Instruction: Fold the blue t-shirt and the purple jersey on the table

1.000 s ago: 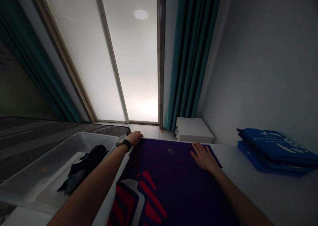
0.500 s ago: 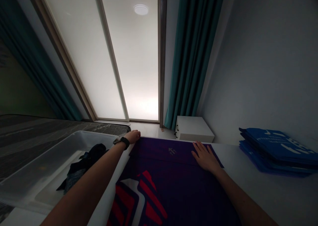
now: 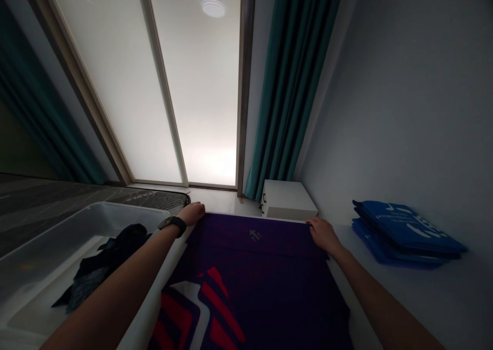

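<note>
A dark purple cloth [image 3: 285, 288] with a red and white print and a small grey logo lies spread on the white table [image 3: 346, 283]. At its far left corner is my left hand [image 3: 191, 213], with a dark watch on the wrist; the fingers are curled closed on the cloth's edge. My right hand [image 3: 324, 235] is at the far right corner, its fingers pinched together on the cloth there. The near end of the cloth runs out of view at the bottom.
On the left, a translucent bin [image 3: 87, 221] holds dark crumpled clothing [image 3: 103, 263]. Folded blue cloths [image 3: 404, 232] are stacked on the table at the right. Beyond the table are a white cabinet [image 3: 290, 198], a teal curtain [image 3: 292, 83] and frosted door panels [image 3: 204, 109].
My right hand has gone from lying flat with spread fingers to closing on the cloth's far right corner. My left hand stays at the left corner. The whole view has shifted slightly.
</note>
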### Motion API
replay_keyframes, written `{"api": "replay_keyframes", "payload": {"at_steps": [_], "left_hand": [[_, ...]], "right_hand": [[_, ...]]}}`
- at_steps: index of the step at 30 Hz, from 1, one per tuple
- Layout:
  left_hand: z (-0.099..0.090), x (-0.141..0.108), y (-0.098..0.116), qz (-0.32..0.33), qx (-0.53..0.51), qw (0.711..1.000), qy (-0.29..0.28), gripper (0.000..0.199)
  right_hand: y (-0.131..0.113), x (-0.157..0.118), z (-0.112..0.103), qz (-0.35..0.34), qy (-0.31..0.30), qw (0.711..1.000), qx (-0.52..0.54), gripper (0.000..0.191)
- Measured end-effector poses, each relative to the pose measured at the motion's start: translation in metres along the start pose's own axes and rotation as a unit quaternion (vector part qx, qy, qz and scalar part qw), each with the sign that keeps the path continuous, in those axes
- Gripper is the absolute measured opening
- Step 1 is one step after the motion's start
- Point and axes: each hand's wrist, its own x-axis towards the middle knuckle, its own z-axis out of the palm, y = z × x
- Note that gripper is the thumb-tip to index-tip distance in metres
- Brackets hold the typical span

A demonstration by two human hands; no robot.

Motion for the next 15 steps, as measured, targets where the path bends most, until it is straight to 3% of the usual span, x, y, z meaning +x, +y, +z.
{"api": "replay_keyframes", "payload": {"at_steps": [8,15], "left_hand": [[-0.002,0.001,-0.005,0.001,-0.014,1.0,-0.003,0.016],[0.002,-0.002,-0.003,-0.015,-0.031,0.999,0.008,0.018]], "right_hand": [[0.012,0.013,0.0,0.035,-0.015,0.998,0.04,0.015],[0.01,0.017,-0.004,0.05,-0.021,0.992,0.115,0.021]]}}
